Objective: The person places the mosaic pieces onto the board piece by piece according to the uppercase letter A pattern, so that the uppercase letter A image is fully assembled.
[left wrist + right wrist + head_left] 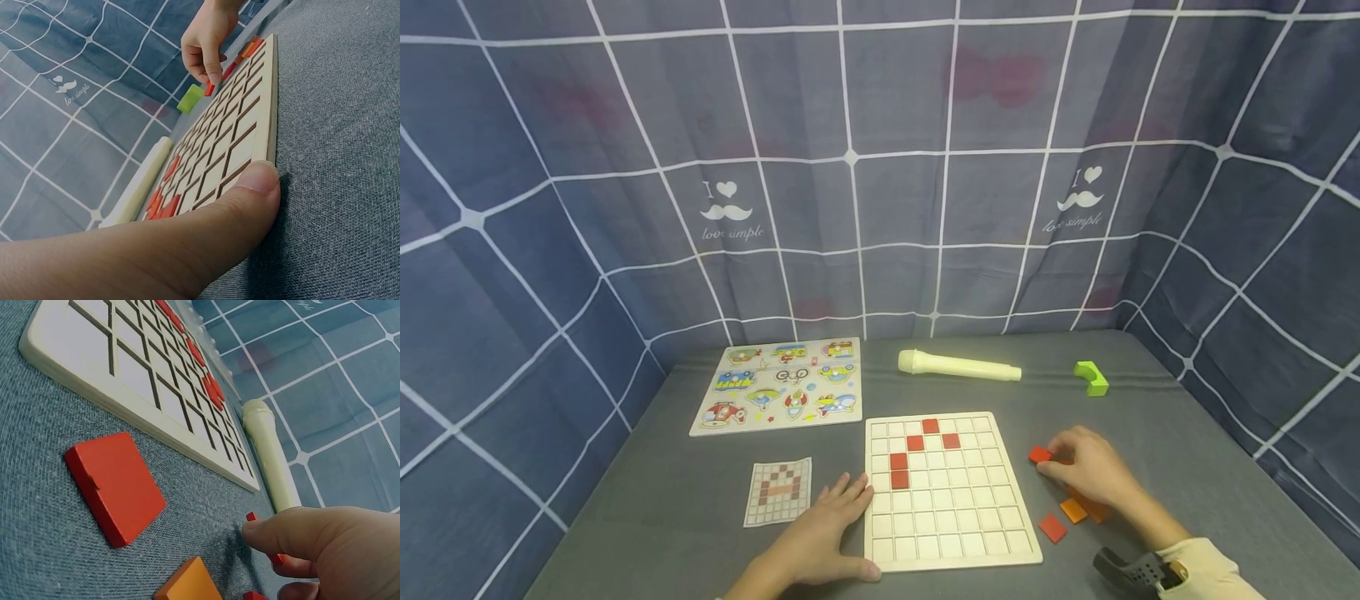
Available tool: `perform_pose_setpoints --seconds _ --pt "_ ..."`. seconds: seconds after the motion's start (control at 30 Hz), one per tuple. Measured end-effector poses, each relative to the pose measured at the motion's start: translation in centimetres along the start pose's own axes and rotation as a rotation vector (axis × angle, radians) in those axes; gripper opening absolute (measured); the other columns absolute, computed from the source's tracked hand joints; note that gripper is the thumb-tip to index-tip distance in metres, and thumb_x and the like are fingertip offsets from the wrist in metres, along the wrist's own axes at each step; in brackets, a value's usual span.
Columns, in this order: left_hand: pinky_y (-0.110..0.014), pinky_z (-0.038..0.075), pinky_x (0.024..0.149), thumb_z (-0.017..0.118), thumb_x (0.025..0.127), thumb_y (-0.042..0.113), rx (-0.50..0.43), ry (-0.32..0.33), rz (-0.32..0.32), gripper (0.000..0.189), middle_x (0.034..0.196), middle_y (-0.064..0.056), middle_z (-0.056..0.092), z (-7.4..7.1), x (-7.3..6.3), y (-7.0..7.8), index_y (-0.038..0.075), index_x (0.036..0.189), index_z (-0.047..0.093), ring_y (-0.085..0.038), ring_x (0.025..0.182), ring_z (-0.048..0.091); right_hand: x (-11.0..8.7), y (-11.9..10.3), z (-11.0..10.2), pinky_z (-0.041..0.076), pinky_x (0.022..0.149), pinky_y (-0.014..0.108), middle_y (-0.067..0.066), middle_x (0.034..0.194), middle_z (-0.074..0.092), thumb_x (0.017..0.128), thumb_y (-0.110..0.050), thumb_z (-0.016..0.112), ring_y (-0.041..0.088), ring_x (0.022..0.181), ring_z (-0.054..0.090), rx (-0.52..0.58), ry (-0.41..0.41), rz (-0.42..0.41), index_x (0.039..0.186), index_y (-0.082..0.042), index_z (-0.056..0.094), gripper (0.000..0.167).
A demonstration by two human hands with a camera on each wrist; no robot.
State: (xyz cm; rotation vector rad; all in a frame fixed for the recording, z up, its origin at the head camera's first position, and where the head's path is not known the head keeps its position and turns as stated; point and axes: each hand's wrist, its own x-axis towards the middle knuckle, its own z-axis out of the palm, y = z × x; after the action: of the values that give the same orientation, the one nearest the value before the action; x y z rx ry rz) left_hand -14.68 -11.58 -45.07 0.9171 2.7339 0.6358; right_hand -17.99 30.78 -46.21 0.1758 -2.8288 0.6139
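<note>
A pale wooden grid board (951, 523) lies on the grey cloth, with several red square tiles (898, 479) set in its upper left and top cells. My left hand (823, 529) rests at the board's left edge, fingers spread; its thumb touches the near corner. To the right of the board my right hand (1086, 468) pinches a red tile (209, 89) between thumb and fingers. Below that hand lie a loose red tile (119, 484) and an orange tile (1073, 510). Other tiles there are partly hidden by the hand.
A small pattern card (778, 492) lies left of the board. Behind it is a picture puzzle board (778, 385) with vehicles. A cream toy microphone (958, 365) and a green block (1092, 378) lie at the back. Grid-patterned curtains (895, 200) enclose the table.
</note>
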Motion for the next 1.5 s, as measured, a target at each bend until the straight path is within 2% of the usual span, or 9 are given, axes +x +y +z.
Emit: perform_pose_setpoints --seconds 0.7,0.93,1.23,1.5 --pt "-0.064 0.032 0.113 0.074 0.07 0.068 -0.001 -0.001 -0.002 0.107 0.161 -0.014 0.031 0.3 -0.1 -0.2 0.004 0.149 0.04 -0.043 0.148 0.028 -0.3 0.1 0.1 0.047 0.066 0.034 0.002 0.085 0.066 0.072 -0.033 0.084 0.014 0.075 0.057 0.002 0.01 -0.015 0.083 -0.01 0.069 0.029" --pt "-0.064 0.031 0.114 0.075 0.071 0.066 -0.004 -0.002 0.002 0.106 0.161 -0.015 0.031 -0.3 0.0 -0.2 0.004 0.149 0.04 -0.043 0.148 0.027 0.0 -0.6 0.2 0.046 0.066 0.033 0.002 0.085 0.065 0.073 -0.031 0.084 0.013 0.076 0.056 0.019 0.008 -0.009 0.084 -0.011 0.069 0.027" --pt "-0.064 0.031 0.113 0.074 0.071 0.067 -0.003 -0.004 0.003 0.106 0.161 -0.015 0.031 -0.2 -0.1 -0.1 0.003 0.149 0.04 -0.044 0.148 0.027 0.2 -1.7 0.3 0.045 0.066 0.029 0.0 0.084 0.064 0.074 -0.032 0.084 0.011 0.075 0.054 0.053 -0.002 -0.015 0.086 -0.011 0.07 0.028" --pt "-0.064 0.03 0.114 0.073 0.072 0.067 -0.018 -0.013 -0.003 0.106 0.162 -0.014 0.029 -0.1 0.0 -0.1 0.005 0.15 0.038 -0.043 0.149 0.025 0.7 -3.3 0.6 0.041 0.063 0.024 -0.003 0.081 0.062 0.073 -0.032 0.084 0.008 0.072 0.049 0.109 0.013 -0.074 0.086 -0.012 0.072 0.027"
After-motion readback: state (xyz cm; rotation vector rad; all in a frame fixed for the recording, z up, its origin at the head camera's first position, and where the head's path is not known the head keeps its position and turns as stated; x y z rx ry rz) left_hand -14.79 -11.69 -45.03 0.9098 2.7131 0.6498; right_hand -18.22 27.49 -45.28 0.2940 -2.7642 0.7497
